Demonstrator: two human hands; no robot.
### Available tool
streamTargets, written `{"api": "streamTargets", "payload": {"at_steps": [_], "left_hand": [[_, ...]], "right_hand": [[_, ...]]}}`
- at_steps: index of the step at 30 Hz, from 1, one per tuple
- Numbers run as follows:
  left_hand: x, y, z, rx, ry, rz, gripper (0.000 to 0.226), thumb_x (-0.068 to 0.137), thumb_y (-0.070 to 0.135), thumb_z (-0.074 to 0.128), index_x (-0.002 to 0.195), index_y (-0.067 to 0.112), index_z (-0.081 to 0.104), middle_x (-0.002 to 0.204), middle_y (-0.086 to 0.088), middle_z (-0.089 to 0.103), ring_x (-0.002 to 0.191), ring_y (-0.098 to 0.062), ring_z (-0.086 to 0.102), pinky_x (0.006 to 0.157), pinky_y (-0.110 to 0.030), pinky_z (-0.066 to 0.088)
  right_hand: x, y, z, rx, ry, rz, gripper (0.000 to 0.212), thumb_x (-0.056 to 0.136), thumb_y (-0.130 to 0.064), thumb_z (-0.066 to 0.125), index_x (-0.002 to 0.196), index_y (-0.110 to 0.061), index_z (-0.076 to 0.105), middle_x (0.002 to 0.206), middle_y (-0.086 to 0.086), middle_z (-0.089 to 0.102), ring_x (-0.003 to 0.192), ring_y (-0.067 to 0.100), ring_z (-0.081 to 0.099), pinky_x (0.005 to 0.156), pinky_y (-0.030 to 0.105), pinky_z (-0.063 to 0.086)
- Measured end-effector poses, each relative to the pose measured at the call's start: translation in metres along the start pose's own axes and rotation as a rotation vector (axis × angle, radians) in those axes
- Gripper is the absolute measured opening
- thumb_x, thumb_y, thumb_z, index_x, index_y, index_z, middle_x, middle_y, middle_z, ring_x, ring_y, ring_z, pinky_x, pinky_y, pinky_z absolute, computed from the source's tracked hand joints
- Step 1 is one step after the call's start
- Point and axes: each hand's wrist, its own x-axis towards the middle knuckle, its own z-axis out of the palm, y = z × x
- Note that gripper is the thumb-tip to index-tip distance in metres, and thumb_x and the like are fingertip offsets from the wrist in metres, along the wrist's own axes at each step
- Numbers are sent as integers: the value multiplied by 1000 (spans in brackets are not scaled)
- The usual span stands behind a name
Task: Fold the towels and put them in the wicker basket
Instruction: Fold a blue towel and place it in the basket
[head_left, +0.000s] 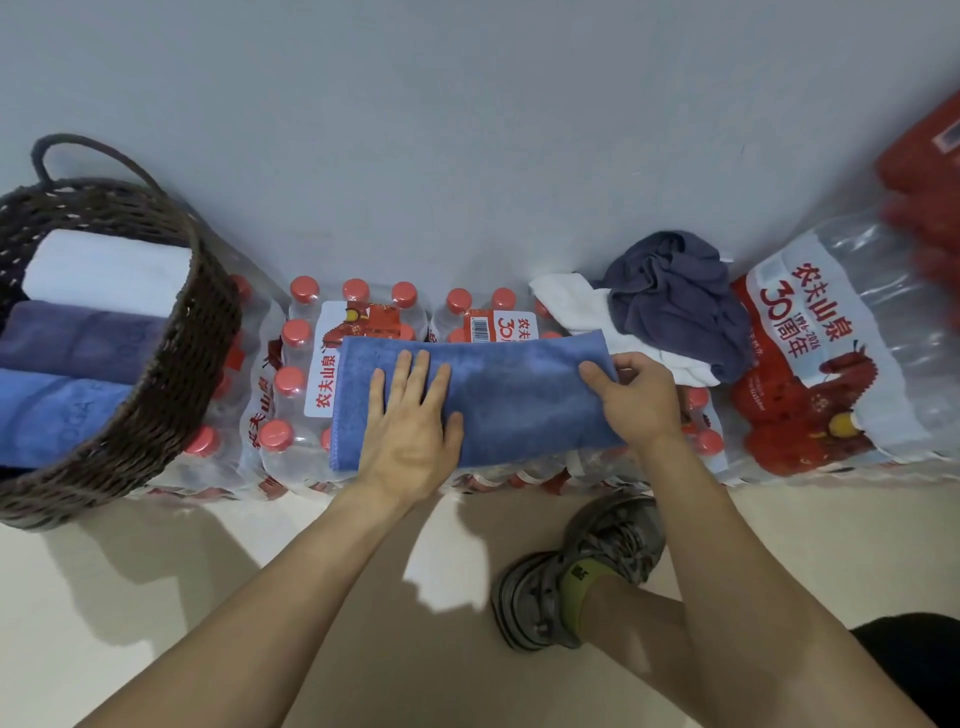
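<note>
A blue towel (511, 395), folded into a long strip, lies across shrink-wrapped packs of water bottles. My left hand (413, 423) rests flat on its left part, fingers spread. My right hand (631, 397) grips the towel's right end. At the left stands the dark wicker basket (182, 343), holding a white (106, 273), a purple (78, 340) and a blue folded towel (47, 415). Behind my right hand lie a crumpled dark grey-blue towel (675, 296) and a white towel (587, 312).
The bottle packs (301, 364) run along a grey wall. A bigger pack of large bottles (841, 364) sits at the right, with a red object (924, 171) above it. My shoe (576, 566) stands on the pale floor below.
</note>
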Motion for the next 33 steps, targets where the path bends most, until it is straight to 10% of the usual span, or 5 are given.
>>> {"api": "streamTargets", "payload": {"at_steps": [5,12,16,21,33], "left_hand": [[4,10,-40,-738,325,-141,13,91,5,57,98,11,67,95,-1,69,91,-18,63,84,-33,53],[5,-12,-86,-1441,-290,-460,39,99,43,46,108,16,73,100,-7,74,85,-23,70,75,-38,59],[0,-39,-76,-1334,-93,-623,24,95,23,61,100,0,62,88,-20,67,86,-36,61,79,-47,52],[-2,-53,-69,-1142,-42,-607,9,93,10,64,100,4,63,91,-17,73,86,-35,71,79,-45,58],[-2,-76,-62,-162,85,-453,24,89,39,59,91,16,54,75,0,59,74,-25,58,58,-31,38]], "right_hand": [[-17,-47,28,124,-60,-39,8,82,-25,74,85,-23,67,80,-7,71,78,13,68,69,28,54],[-67,-90,105,124,-430,-192,25,81,-20,77,95,-27,58,84,-14,65,71,-11,64,55,4,46],[-85,-99,128,142,-572,-97,45,80,-13,71,120,-21,51,104,-2,59,88,15,67,81,30,57],[-96,-87,137,6,-268,-199,24,82,-13,67,101,-20,56,92,-5,53,74,3,50,65,7,41],[-103,-64,152,-525,-391,-506,46,96,-34,54,139,-21,46,128,5,44,120,21,42,101,34,43]]}}
